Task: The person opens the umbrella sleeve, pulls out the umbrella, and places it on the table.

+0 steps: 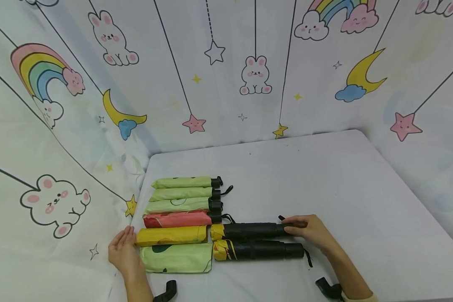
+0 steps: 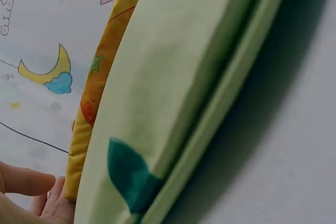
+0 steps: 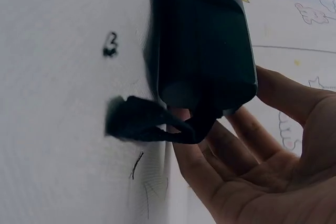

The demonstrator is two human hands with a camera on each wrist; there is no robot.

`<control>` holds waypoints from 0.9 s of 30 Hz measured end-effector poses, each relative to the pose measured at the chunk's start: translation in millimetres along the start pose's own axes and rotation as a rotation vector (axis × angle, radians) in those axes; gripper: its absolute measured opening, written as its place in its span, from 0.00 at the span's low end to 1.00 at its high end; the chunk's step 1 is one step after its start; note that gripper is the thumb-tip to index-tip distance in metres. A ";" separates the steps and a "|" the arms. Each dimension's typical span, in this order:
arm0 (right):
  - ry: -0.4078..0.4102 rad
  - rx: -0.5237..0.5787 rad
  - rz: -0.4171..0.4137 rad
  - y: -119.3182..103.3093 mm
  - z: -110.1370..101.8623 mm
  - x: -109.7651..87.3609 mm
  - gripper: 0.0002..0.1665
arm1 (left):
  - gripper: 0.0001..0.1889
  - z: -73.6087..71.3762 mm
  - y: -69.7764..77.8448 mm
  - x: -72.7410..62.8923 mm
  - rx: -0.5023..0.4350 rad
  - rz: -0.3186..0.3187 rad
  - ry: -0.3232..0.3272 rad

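Observation:
In the head view, two folded black umbrellas with yellow ends lie one above the other. My right hand (image 1: pixel 307 228) has its thumb and fingers around the handle end of the upper black umbrella (image 1: pixel 253 230). The lower black umbrella (image 1: pixel 260 250) lies just in front, its wrist strap loose; its handle (image 3: pixel 215 51) fills the middle of the right wrist view. At the left, my left hand (image 1: pixel 124 251) touches the left end of a long yellow fabric bundle (image 1: pixel 171 235) with fairly straight fingers. Below that bundle lies a wider light-green fabric piece (image 1: pixel 177 258) with dark-green leaf prints.
Above the yellow bundle lie a red folded umbrella (image 1: pixel 179 218) and several light-green folded umbrellas (image 1: pixel 181 182), black handles to the right. The white table (image 1: pixel 324 176) extends right and back, with a patterned cloth (image 1: pixel 226 96) hanging behind it.

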State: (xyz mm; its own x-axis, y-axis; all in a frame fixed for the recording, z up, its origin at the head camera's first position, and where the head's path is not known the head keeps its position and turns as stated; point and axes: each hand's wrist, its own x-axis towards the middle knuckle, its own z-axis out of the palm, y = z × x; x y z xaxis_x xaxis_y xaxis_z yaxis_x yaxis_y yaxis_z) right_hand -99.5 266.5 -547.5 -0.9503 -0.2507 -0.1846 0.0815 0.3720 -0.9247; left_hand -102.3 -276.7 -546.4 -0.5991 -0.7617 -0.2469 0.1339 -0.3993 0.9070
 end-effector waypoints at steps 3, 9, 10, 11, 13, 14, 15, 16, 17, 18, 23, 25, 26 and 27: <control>0.056 -0.064 0.003 -4.4 3.7 0.6 0.19 | 0.17 1.7 2.5 -0.2 0.012 0.018 -0.006; 0.139 -0.154 -0.009 -13.8 9.4 2.2 0.14 | 0.18 7.6 11.2 1.0 0.072 0.026 -0.038; 0.144 -0.165 -0.013 -15.3 10.3 3.3 0.14 | 0.18 8.6 12.5 1.4 0.077 0.027 -0.045; 0.147 -0.167 -0.020 -16.9 11.3 4.6 0.14 | 0.18 9.6 13.7 1.7 0.073 0.027 -0.052; 0.142 -0.161 -0.041 -21.0 13.2 7.6 0.14 | 0.19 11.7 15.1 2.7 0.046 0.027 -0.066; 0.133 -0.157 -0.062 -23.5 14.2 9.1 0.14 | 0.19 12.8 15.4 3.3 0.038 0.030 -0.071; 0.125 -0.149 -0.077 -26.3 15.6 10.8 0.15 | 0.19 13.9 15.4 3.9 0.031 0.032 -0.077; 0.116 -0.148 -0.092 -29.2 17.0 12.5 0.15 | 0.19 15.1 15.3 4.2 0.033 0.032 -0.087; 0.110 -0.145 -0.109 -32.2 18.5 14.3 0.16 | 0.19 16.4 15.2 4.4 0.033 0.031 -0.095; 0.101 -0.148 -0.122 -35.5 20.0 15.9 0.16 | 0.19 17.8 15.1 4.6 0.043 0.031 -0.104; 0.084 -0.211 -0.146 -52.9 29.6 26.0 0.15 | 0.19 22.8 15.0 4.2 0.107 0.025 -0.113; 0.083 -0.236 -0.148 -59.8 34.8 30.9 0.14 | 0.18 24.0 15.4 3.9 0.131 0.027 -0.100; 0.079 -0.243 -0.156 -62.8 37.5 33.7 0.14 | 0.18 24.4 15.6 3.6 0.142 0.027 -0.095; 0.078 -0.247 -0.156 -65.8 40.8 36.3 0.14 | 0.18 25.0 15.9 3.4 0.154 0.022 -0.091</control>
State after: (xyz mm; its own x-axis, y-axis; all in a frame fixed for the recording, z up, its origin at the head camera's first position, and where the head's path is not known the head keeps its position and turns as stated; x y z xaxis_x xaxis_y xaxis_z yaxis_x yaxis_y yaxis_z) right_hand -127.1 196.5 -507.0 -0.9665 -0.2565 -0.0115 -0.1342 0.5431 -0.8289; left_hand -121.9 -273.0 -524.2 -0.6669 -0.7176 -0.2007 0.0299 -0.2948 0.9551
